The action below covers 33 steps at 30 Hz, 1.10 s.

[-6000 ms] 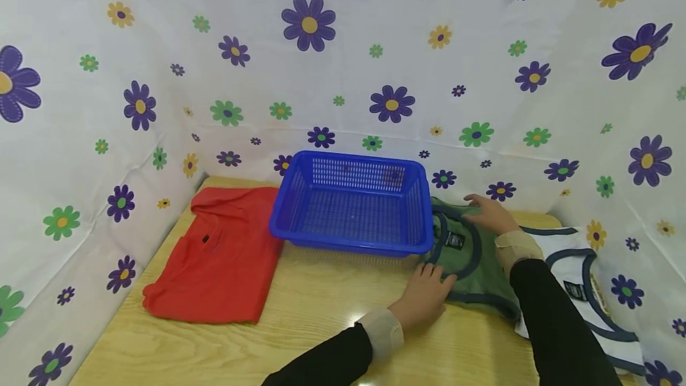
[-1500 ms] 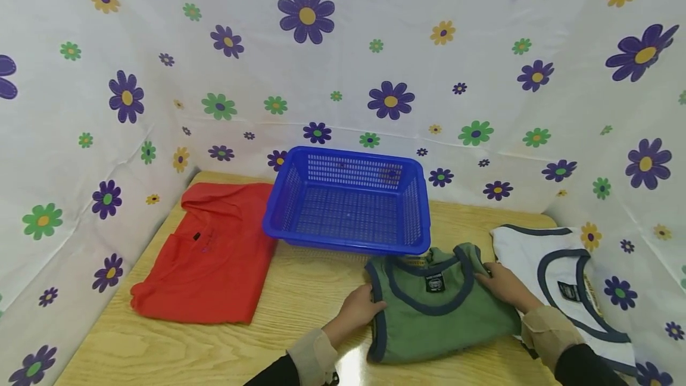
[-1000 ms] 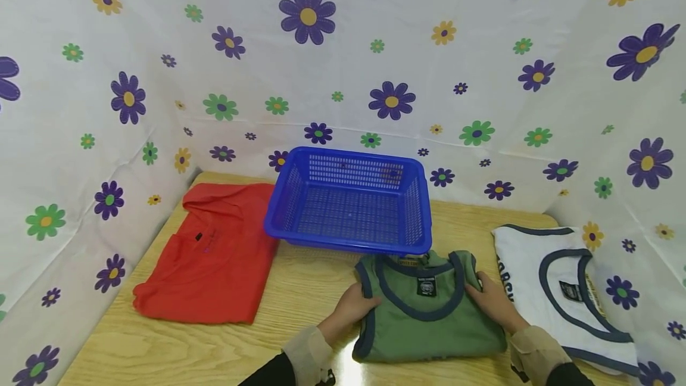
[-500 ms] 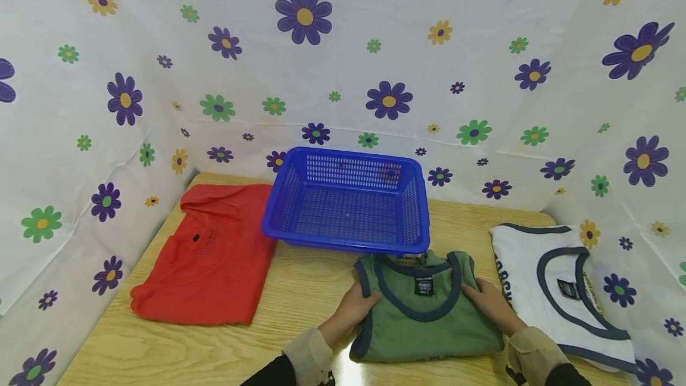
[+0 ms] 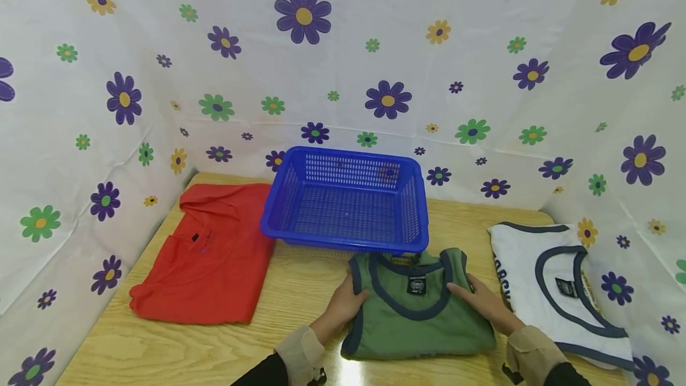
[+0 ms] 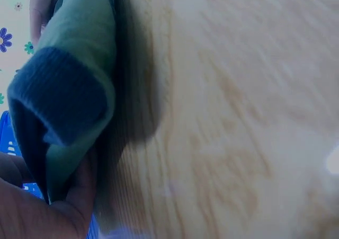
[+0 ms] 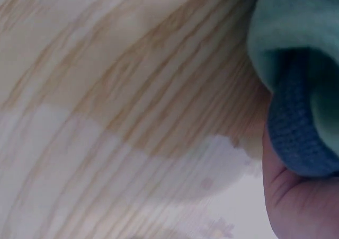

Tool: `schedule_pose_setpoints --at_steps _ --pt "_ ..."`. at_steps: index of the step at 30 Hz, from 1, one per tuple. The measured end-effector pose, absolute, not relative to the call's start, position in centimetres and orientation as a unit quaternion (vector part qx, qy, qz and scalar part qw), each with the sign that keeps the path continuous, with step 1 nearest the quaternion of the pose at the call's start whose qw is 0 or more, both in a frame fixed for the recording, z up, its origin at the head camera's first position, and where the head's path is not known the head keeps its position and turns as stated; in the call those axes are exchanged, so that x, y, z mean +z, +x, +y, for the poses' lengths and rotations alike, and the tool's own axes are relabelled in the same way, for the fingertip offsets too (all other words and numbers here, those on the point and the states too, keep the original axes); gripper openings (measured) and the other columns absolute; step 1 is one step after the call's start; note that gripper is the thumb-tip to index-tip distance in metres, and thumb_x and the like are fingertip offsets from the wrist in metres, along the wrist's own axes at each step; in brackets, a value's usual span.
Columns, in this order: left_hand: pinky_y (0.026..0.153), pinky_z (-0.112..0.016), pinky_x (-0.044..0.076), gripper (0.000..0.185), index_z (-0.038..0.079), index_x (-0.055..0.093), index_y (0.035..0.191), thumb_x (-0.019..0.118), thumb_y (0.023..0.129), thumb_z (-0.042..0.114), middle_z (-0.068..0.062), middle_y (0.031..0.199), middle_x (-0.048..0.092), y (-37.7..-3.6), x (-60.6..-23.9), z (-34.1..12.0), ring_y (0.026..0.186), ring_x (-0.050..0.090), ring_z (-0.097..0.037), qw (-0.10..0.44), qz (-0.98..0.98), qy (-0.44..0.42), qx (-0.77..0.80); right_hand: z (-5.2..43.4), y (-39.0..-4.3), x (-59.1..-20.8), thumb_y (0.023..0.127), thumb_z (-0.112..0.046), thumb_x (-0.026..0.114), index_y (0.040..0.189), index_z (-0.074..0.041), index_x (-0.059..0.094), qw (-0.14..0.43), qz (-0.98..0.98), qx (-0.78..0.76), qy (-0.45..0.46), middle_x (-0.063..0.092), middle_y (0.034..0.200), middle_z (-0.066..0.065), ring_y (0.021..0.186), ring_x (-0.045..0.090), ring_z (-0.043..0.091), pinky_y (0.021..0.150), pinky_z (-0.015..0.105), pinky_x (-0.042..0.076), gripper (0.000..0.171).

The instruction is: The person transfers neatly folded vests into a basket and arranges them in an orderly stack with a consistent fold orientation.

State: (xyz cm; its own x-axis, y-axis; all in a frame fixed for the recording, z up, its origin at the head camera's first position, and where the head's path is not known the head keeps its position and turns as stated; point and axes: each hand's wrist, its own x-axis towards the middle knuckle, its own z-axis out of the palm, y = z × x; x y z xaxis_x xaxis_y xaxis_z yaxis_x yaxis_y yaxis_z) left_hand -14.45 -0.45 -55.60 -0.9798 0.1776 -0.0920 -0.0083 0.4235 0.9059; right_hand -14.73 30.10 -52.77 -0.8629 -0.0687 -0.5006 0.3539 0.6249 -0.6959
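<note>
A folded green tank top (image 5: 418, 320) with dark blue trim lies on the wooden table (image 5: 305, 290), just in front of the blue basket (image 5: 345, 201). My left hand (image 5: 345, 304) grips its left edge and my right hand (image 5: 477, 302) grips its right edge, fingers over the shoulder straps. In the left wrist view the green top (image 6: 79, 80) bulges out of my left hand (image 6: 42, 212). A fingertip (image 7: 296, 207) sits under the top's blue trim (image 7: 299, 133) in the right wrist view.
A folded red shirt (image 5: 209, 255) lies at the table's left. At the right edge lies a white tank top (image 5: 557, 290) with dark trim. The blue basket has nothing in it. Flowered cloth walls (image 5: 375, 64) close in the table on three sides.
Both hands have brought the green top from beside the basket's right to the front middle of the table. Over the last second it slid a little further left.
</note>
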Motion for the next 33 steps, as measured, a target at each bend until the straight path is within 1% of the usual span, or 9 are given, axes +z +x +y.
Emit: schedule_pose_setpoints --at_steps 3,4,7,14,16,21,23,27,33 --pt "0.098 -0.051 0.042 0.050 -0.010 0.040 0.131 0.056 0.091 0.016 -0.035 0.126 0.051 -14.6 -56.0 -0.7 0.116 0.050 -0.048 0.086 0.842 0.041 0.530 29.6 -14.7 -53.0 0.088 -0.049 0.058 0.145 0.004 0.019 0.233 0.878 -0.411 0.073 0.039 0.139 0.031 0.127 0.040 0.046 0.100 0.056 0.038 0.087" --pt "0.101 -0.056 0.038 0.054 -0.013 0.038 0.133 0.058 0.088 0.008 -0.036 0.128 0.049 -14.5 -55.3 -0.7 0.119 0.046 -0.050 0.107 0.836 0.030 0.537 29.5 -14.6 -53.1 0.087 -0.048 0.061 0.145 0.004 0.019 0.228 0.881 -0.409 0.073 0.040 0.138 0.031 0.126 0.041 0.046 0.100 0.055 0.039 0.088" --pt "0.100 -0.056 0.039 0.056 -0.013 0.037 0.133 0.059 0.086 0.008 -0.036 0.128 0.049 -14.5 -55.3 -0.8 0.118 0.047 -0.050 0.111 0.835 0.029 0.538 29.3 -14.6 -53.3 0.084 -0.046 0.065 0.143 0.005 0.022 0.217 0.887 -0.401 0.069 0.041 0.137 0.031 0.125 0.042 0.046 0.100 0.055 0.039 0.089" --pt "0.104 -0.058 0.033 0.092 -0.010 0.014 0.145 0.073 0.076 0.007 -0.037 0.139 0.036 -14.2 -54.4 -1.2 0.127 0.037 -0.051 0.202 0.787 0.056 0.581 29.2 -14.4 -53.3 0.084 -0.045 0.066 0.144 0.006 0.022 0.230 0.879 -0.412 0.074 0.042 0.137 0.030 0.125 0.042 0.045 0.101 0.055 0.038 0.090" --pt "0.105 -0.058 0.032 0.097 -0.008 0.011 0.146 0.075 0.074 0.005 -0.036 0.141 0.034 -14.0 -54.3 -1.3 0.128 0.036 -0.051 0.218 0.775 0.065 0.589 29.2 -14.3 -53.1 0.084 -0.044 0.067 0.145 0.005 0.020 0.235 0.872 -0.423 0.077 0.041 0.138 0.029 0.126 0.042 0.044 0.102 0.054 0.038 0.091" --pt "0.103 -0.059 0.033 0.096 -0.007 0.011 0.147 0.073 0.075 0.001 -0.034 0.141 0.036 -13.4 -54.1 -1.6 0.126 0.037 -0.051 0.215 0.772 0.074 0.594 28.9 -13.4 -52.7 0.083 -0.039 0.069 0.147 0.004 0.013 0.234 0.862 -0.445 0.064 0.034 0.144 0.030 0.130 0.037 0.045 0.105 0.056 0.034 0.096" --pt "0.105 -0.059 0.031 0.098 -0.006 0.009 0.147 0.073 0.074 0.000 -0.033 0.144 0.032 -13.1 -53.9 -1.8 0.129 0.034 -0.050 0.213 0.771 0.081 0.595 28.8 -12.9 -52.6 0.083 -0.038 0.070 0.147 0.005 0.012 0.225 0.865 -0.446 0.053 0.032 0.145 0.030 0.131 0.035 0.046 0.105 0.056 0.033 0.097" --pt "0.107 -0.059 0.028 0.101 -0.006 0.006 0.148 0.075 0.075 0.004 -0.033 0.147 0.026 -12.4 -53.2 -2.3 0.132 0.030 -0.050 0.211 0.780 0.094 0.582 28.4 -12.1 -52.3 0.081 -0.036 0.072 0.147 0.003 0.016 0.206 0.866 -0.453 0.045 0.036 0.144 0.027 0.131 0.038 0.043 0.105 0.055 0.034 0.095" --pt "0.103 -0.059 0.033 0.101 -0.009 0.006 0.147 0.075 0.077 0.013 -0.035 0.145 0.029 -11.5 -51.4 -3.0 0.129 0.035 -0.050 0.206 0.808 0.104 0.542 28.3 -11.5 -51.5 0.081 -0.033 0.072 0.147 0.001 0.018 0.181 0.866 -0.465 0.038 0.042 0.140 0.024 0.127 0.044 0.039 0.103 0.051 0.038 0.092"
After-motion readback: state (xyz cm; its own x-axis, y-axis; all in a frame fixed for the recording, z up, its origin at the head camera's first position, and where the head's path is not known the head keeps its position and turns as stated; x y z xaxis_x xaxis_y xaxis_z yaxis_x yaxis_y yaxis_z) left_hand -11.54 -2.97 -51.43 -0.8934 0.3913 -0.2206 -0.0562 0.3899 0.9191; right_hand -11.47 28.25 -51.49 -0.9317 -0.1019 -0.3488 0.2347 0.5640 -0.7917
